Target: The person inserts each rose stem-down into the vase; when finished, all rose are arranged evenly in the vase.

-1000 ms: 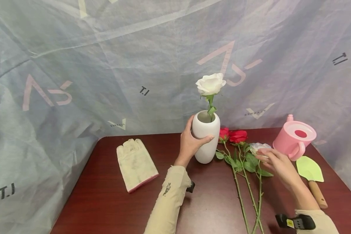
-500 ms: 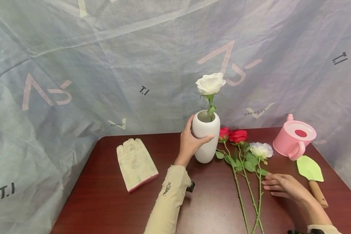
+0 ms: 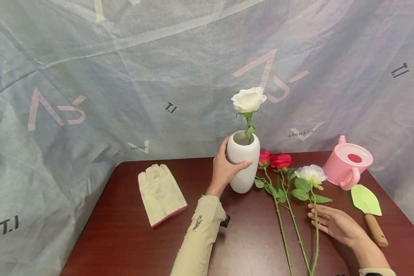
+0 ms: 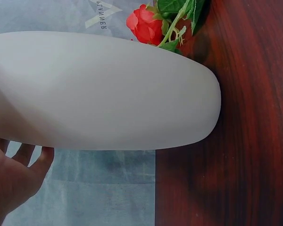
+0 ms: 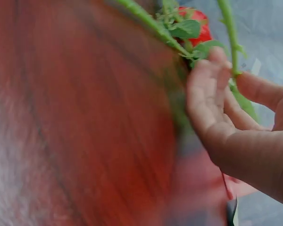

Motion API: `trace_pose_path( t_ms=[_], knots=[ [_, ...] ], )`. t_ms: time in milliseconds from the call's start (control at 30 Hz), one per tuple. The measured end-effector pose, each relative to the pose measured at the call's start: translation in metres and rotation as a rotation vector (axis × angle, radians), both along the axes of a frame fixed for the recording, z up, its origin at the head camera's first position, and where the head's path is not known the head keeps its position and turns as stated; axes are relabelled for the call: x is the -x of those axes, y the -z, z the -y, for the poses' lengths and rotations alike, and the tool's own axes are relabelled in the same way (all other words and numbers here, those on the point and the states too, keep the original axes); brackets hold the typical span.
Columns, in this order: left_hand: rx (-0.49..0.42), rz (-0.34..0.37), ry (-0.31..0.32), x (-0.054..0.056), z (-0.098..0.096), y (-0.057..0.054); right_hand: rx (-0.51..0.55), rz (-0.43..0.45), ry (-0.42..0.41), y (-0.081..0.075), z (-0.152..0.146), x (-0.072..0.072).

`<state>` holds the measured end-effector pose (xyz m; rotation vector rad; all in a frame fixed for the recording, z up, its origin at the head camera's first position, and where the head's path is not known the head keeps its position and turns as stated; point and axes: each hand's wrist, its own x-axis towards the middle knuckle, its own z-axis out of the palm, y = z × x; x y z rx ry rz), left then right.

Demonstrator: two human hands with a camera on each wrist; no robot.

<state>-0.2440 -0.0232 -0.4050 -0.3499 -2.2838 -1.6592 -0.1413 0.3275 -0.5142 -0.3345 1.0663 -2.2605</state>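
My left hand (image 3: 225, 168) grips the side of a tall white vase (image 3: 243, 168), thumb across its front. The vase stands upright on the table, and one white rose (image 3: 249, 100) rises out of its mouth. In the left wrist view the vase (image 4: 108, 92) covers most of the frame, with fingertips along its lower edge. My right hand (image 3: 339, 224) pinches the green stem of a pale, lilac-tinged rose (image 3: 311, 175). Thumb and fingers meet around that stem (image 5: 230, 35) in the right wrist view. Two red roses (image 3: 281, 161) lie between vase and pale rose.
A pair of cream work gloves (image 3: 162, 195) lies on the left of the dark red table (image 3: 124, 245). At right stand a pink watering can (image 3: 343, 165) and a green trowel (image 3: 365, 199) with a wooden handle. Grey printed sheeting (image 3: 124, 76) hangs behind.
My right hand has drawn back from the pale rose's head down to its stem and taken hold. That rose has shifted slightly right. My left hand and the vase stay put.
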Motion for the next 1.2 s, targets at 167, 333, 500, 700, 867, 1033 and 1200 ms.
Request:
trace_pose_path(
  t_ms=[167,333,500,700,867,1033,1200],
  knots=[
    [0.015,0.002,-0.006,0.000,-0.001,0.000,0.222,0.018,-0.002,-0.009,-0.003,0.001],
    [0.006,0.008,0.000,0.000,0.000,0.000,0.355,-0.035,-0.025,-0.027,0.000,0.006],
    [0.007,-0.001,0.000,0.000,0.000,0.000,0.384,-0.104,-0.039,-0.049,0.012,0.013],
    [0.017,-0.016,0.003,0.001,0.000,0.001,0.437,-0.140,-0.006,-0.074,0.027,0.017],
    [0.018,-0.005,0.003,0.000,-0.001,0.001,0.486,-0.222,0.091,-0.089,0.037,0.021],
    [0.019,-0.004,-0.004,0.000,0.000,0.001,0.758,-0.136,0.148,-0.105,0.042,0.034],
    [0.017,0.000,-0.005,0.000,0.000,0.001,1.110,0.198,0.271,-0.126,0.041,0.043]
  ],
)
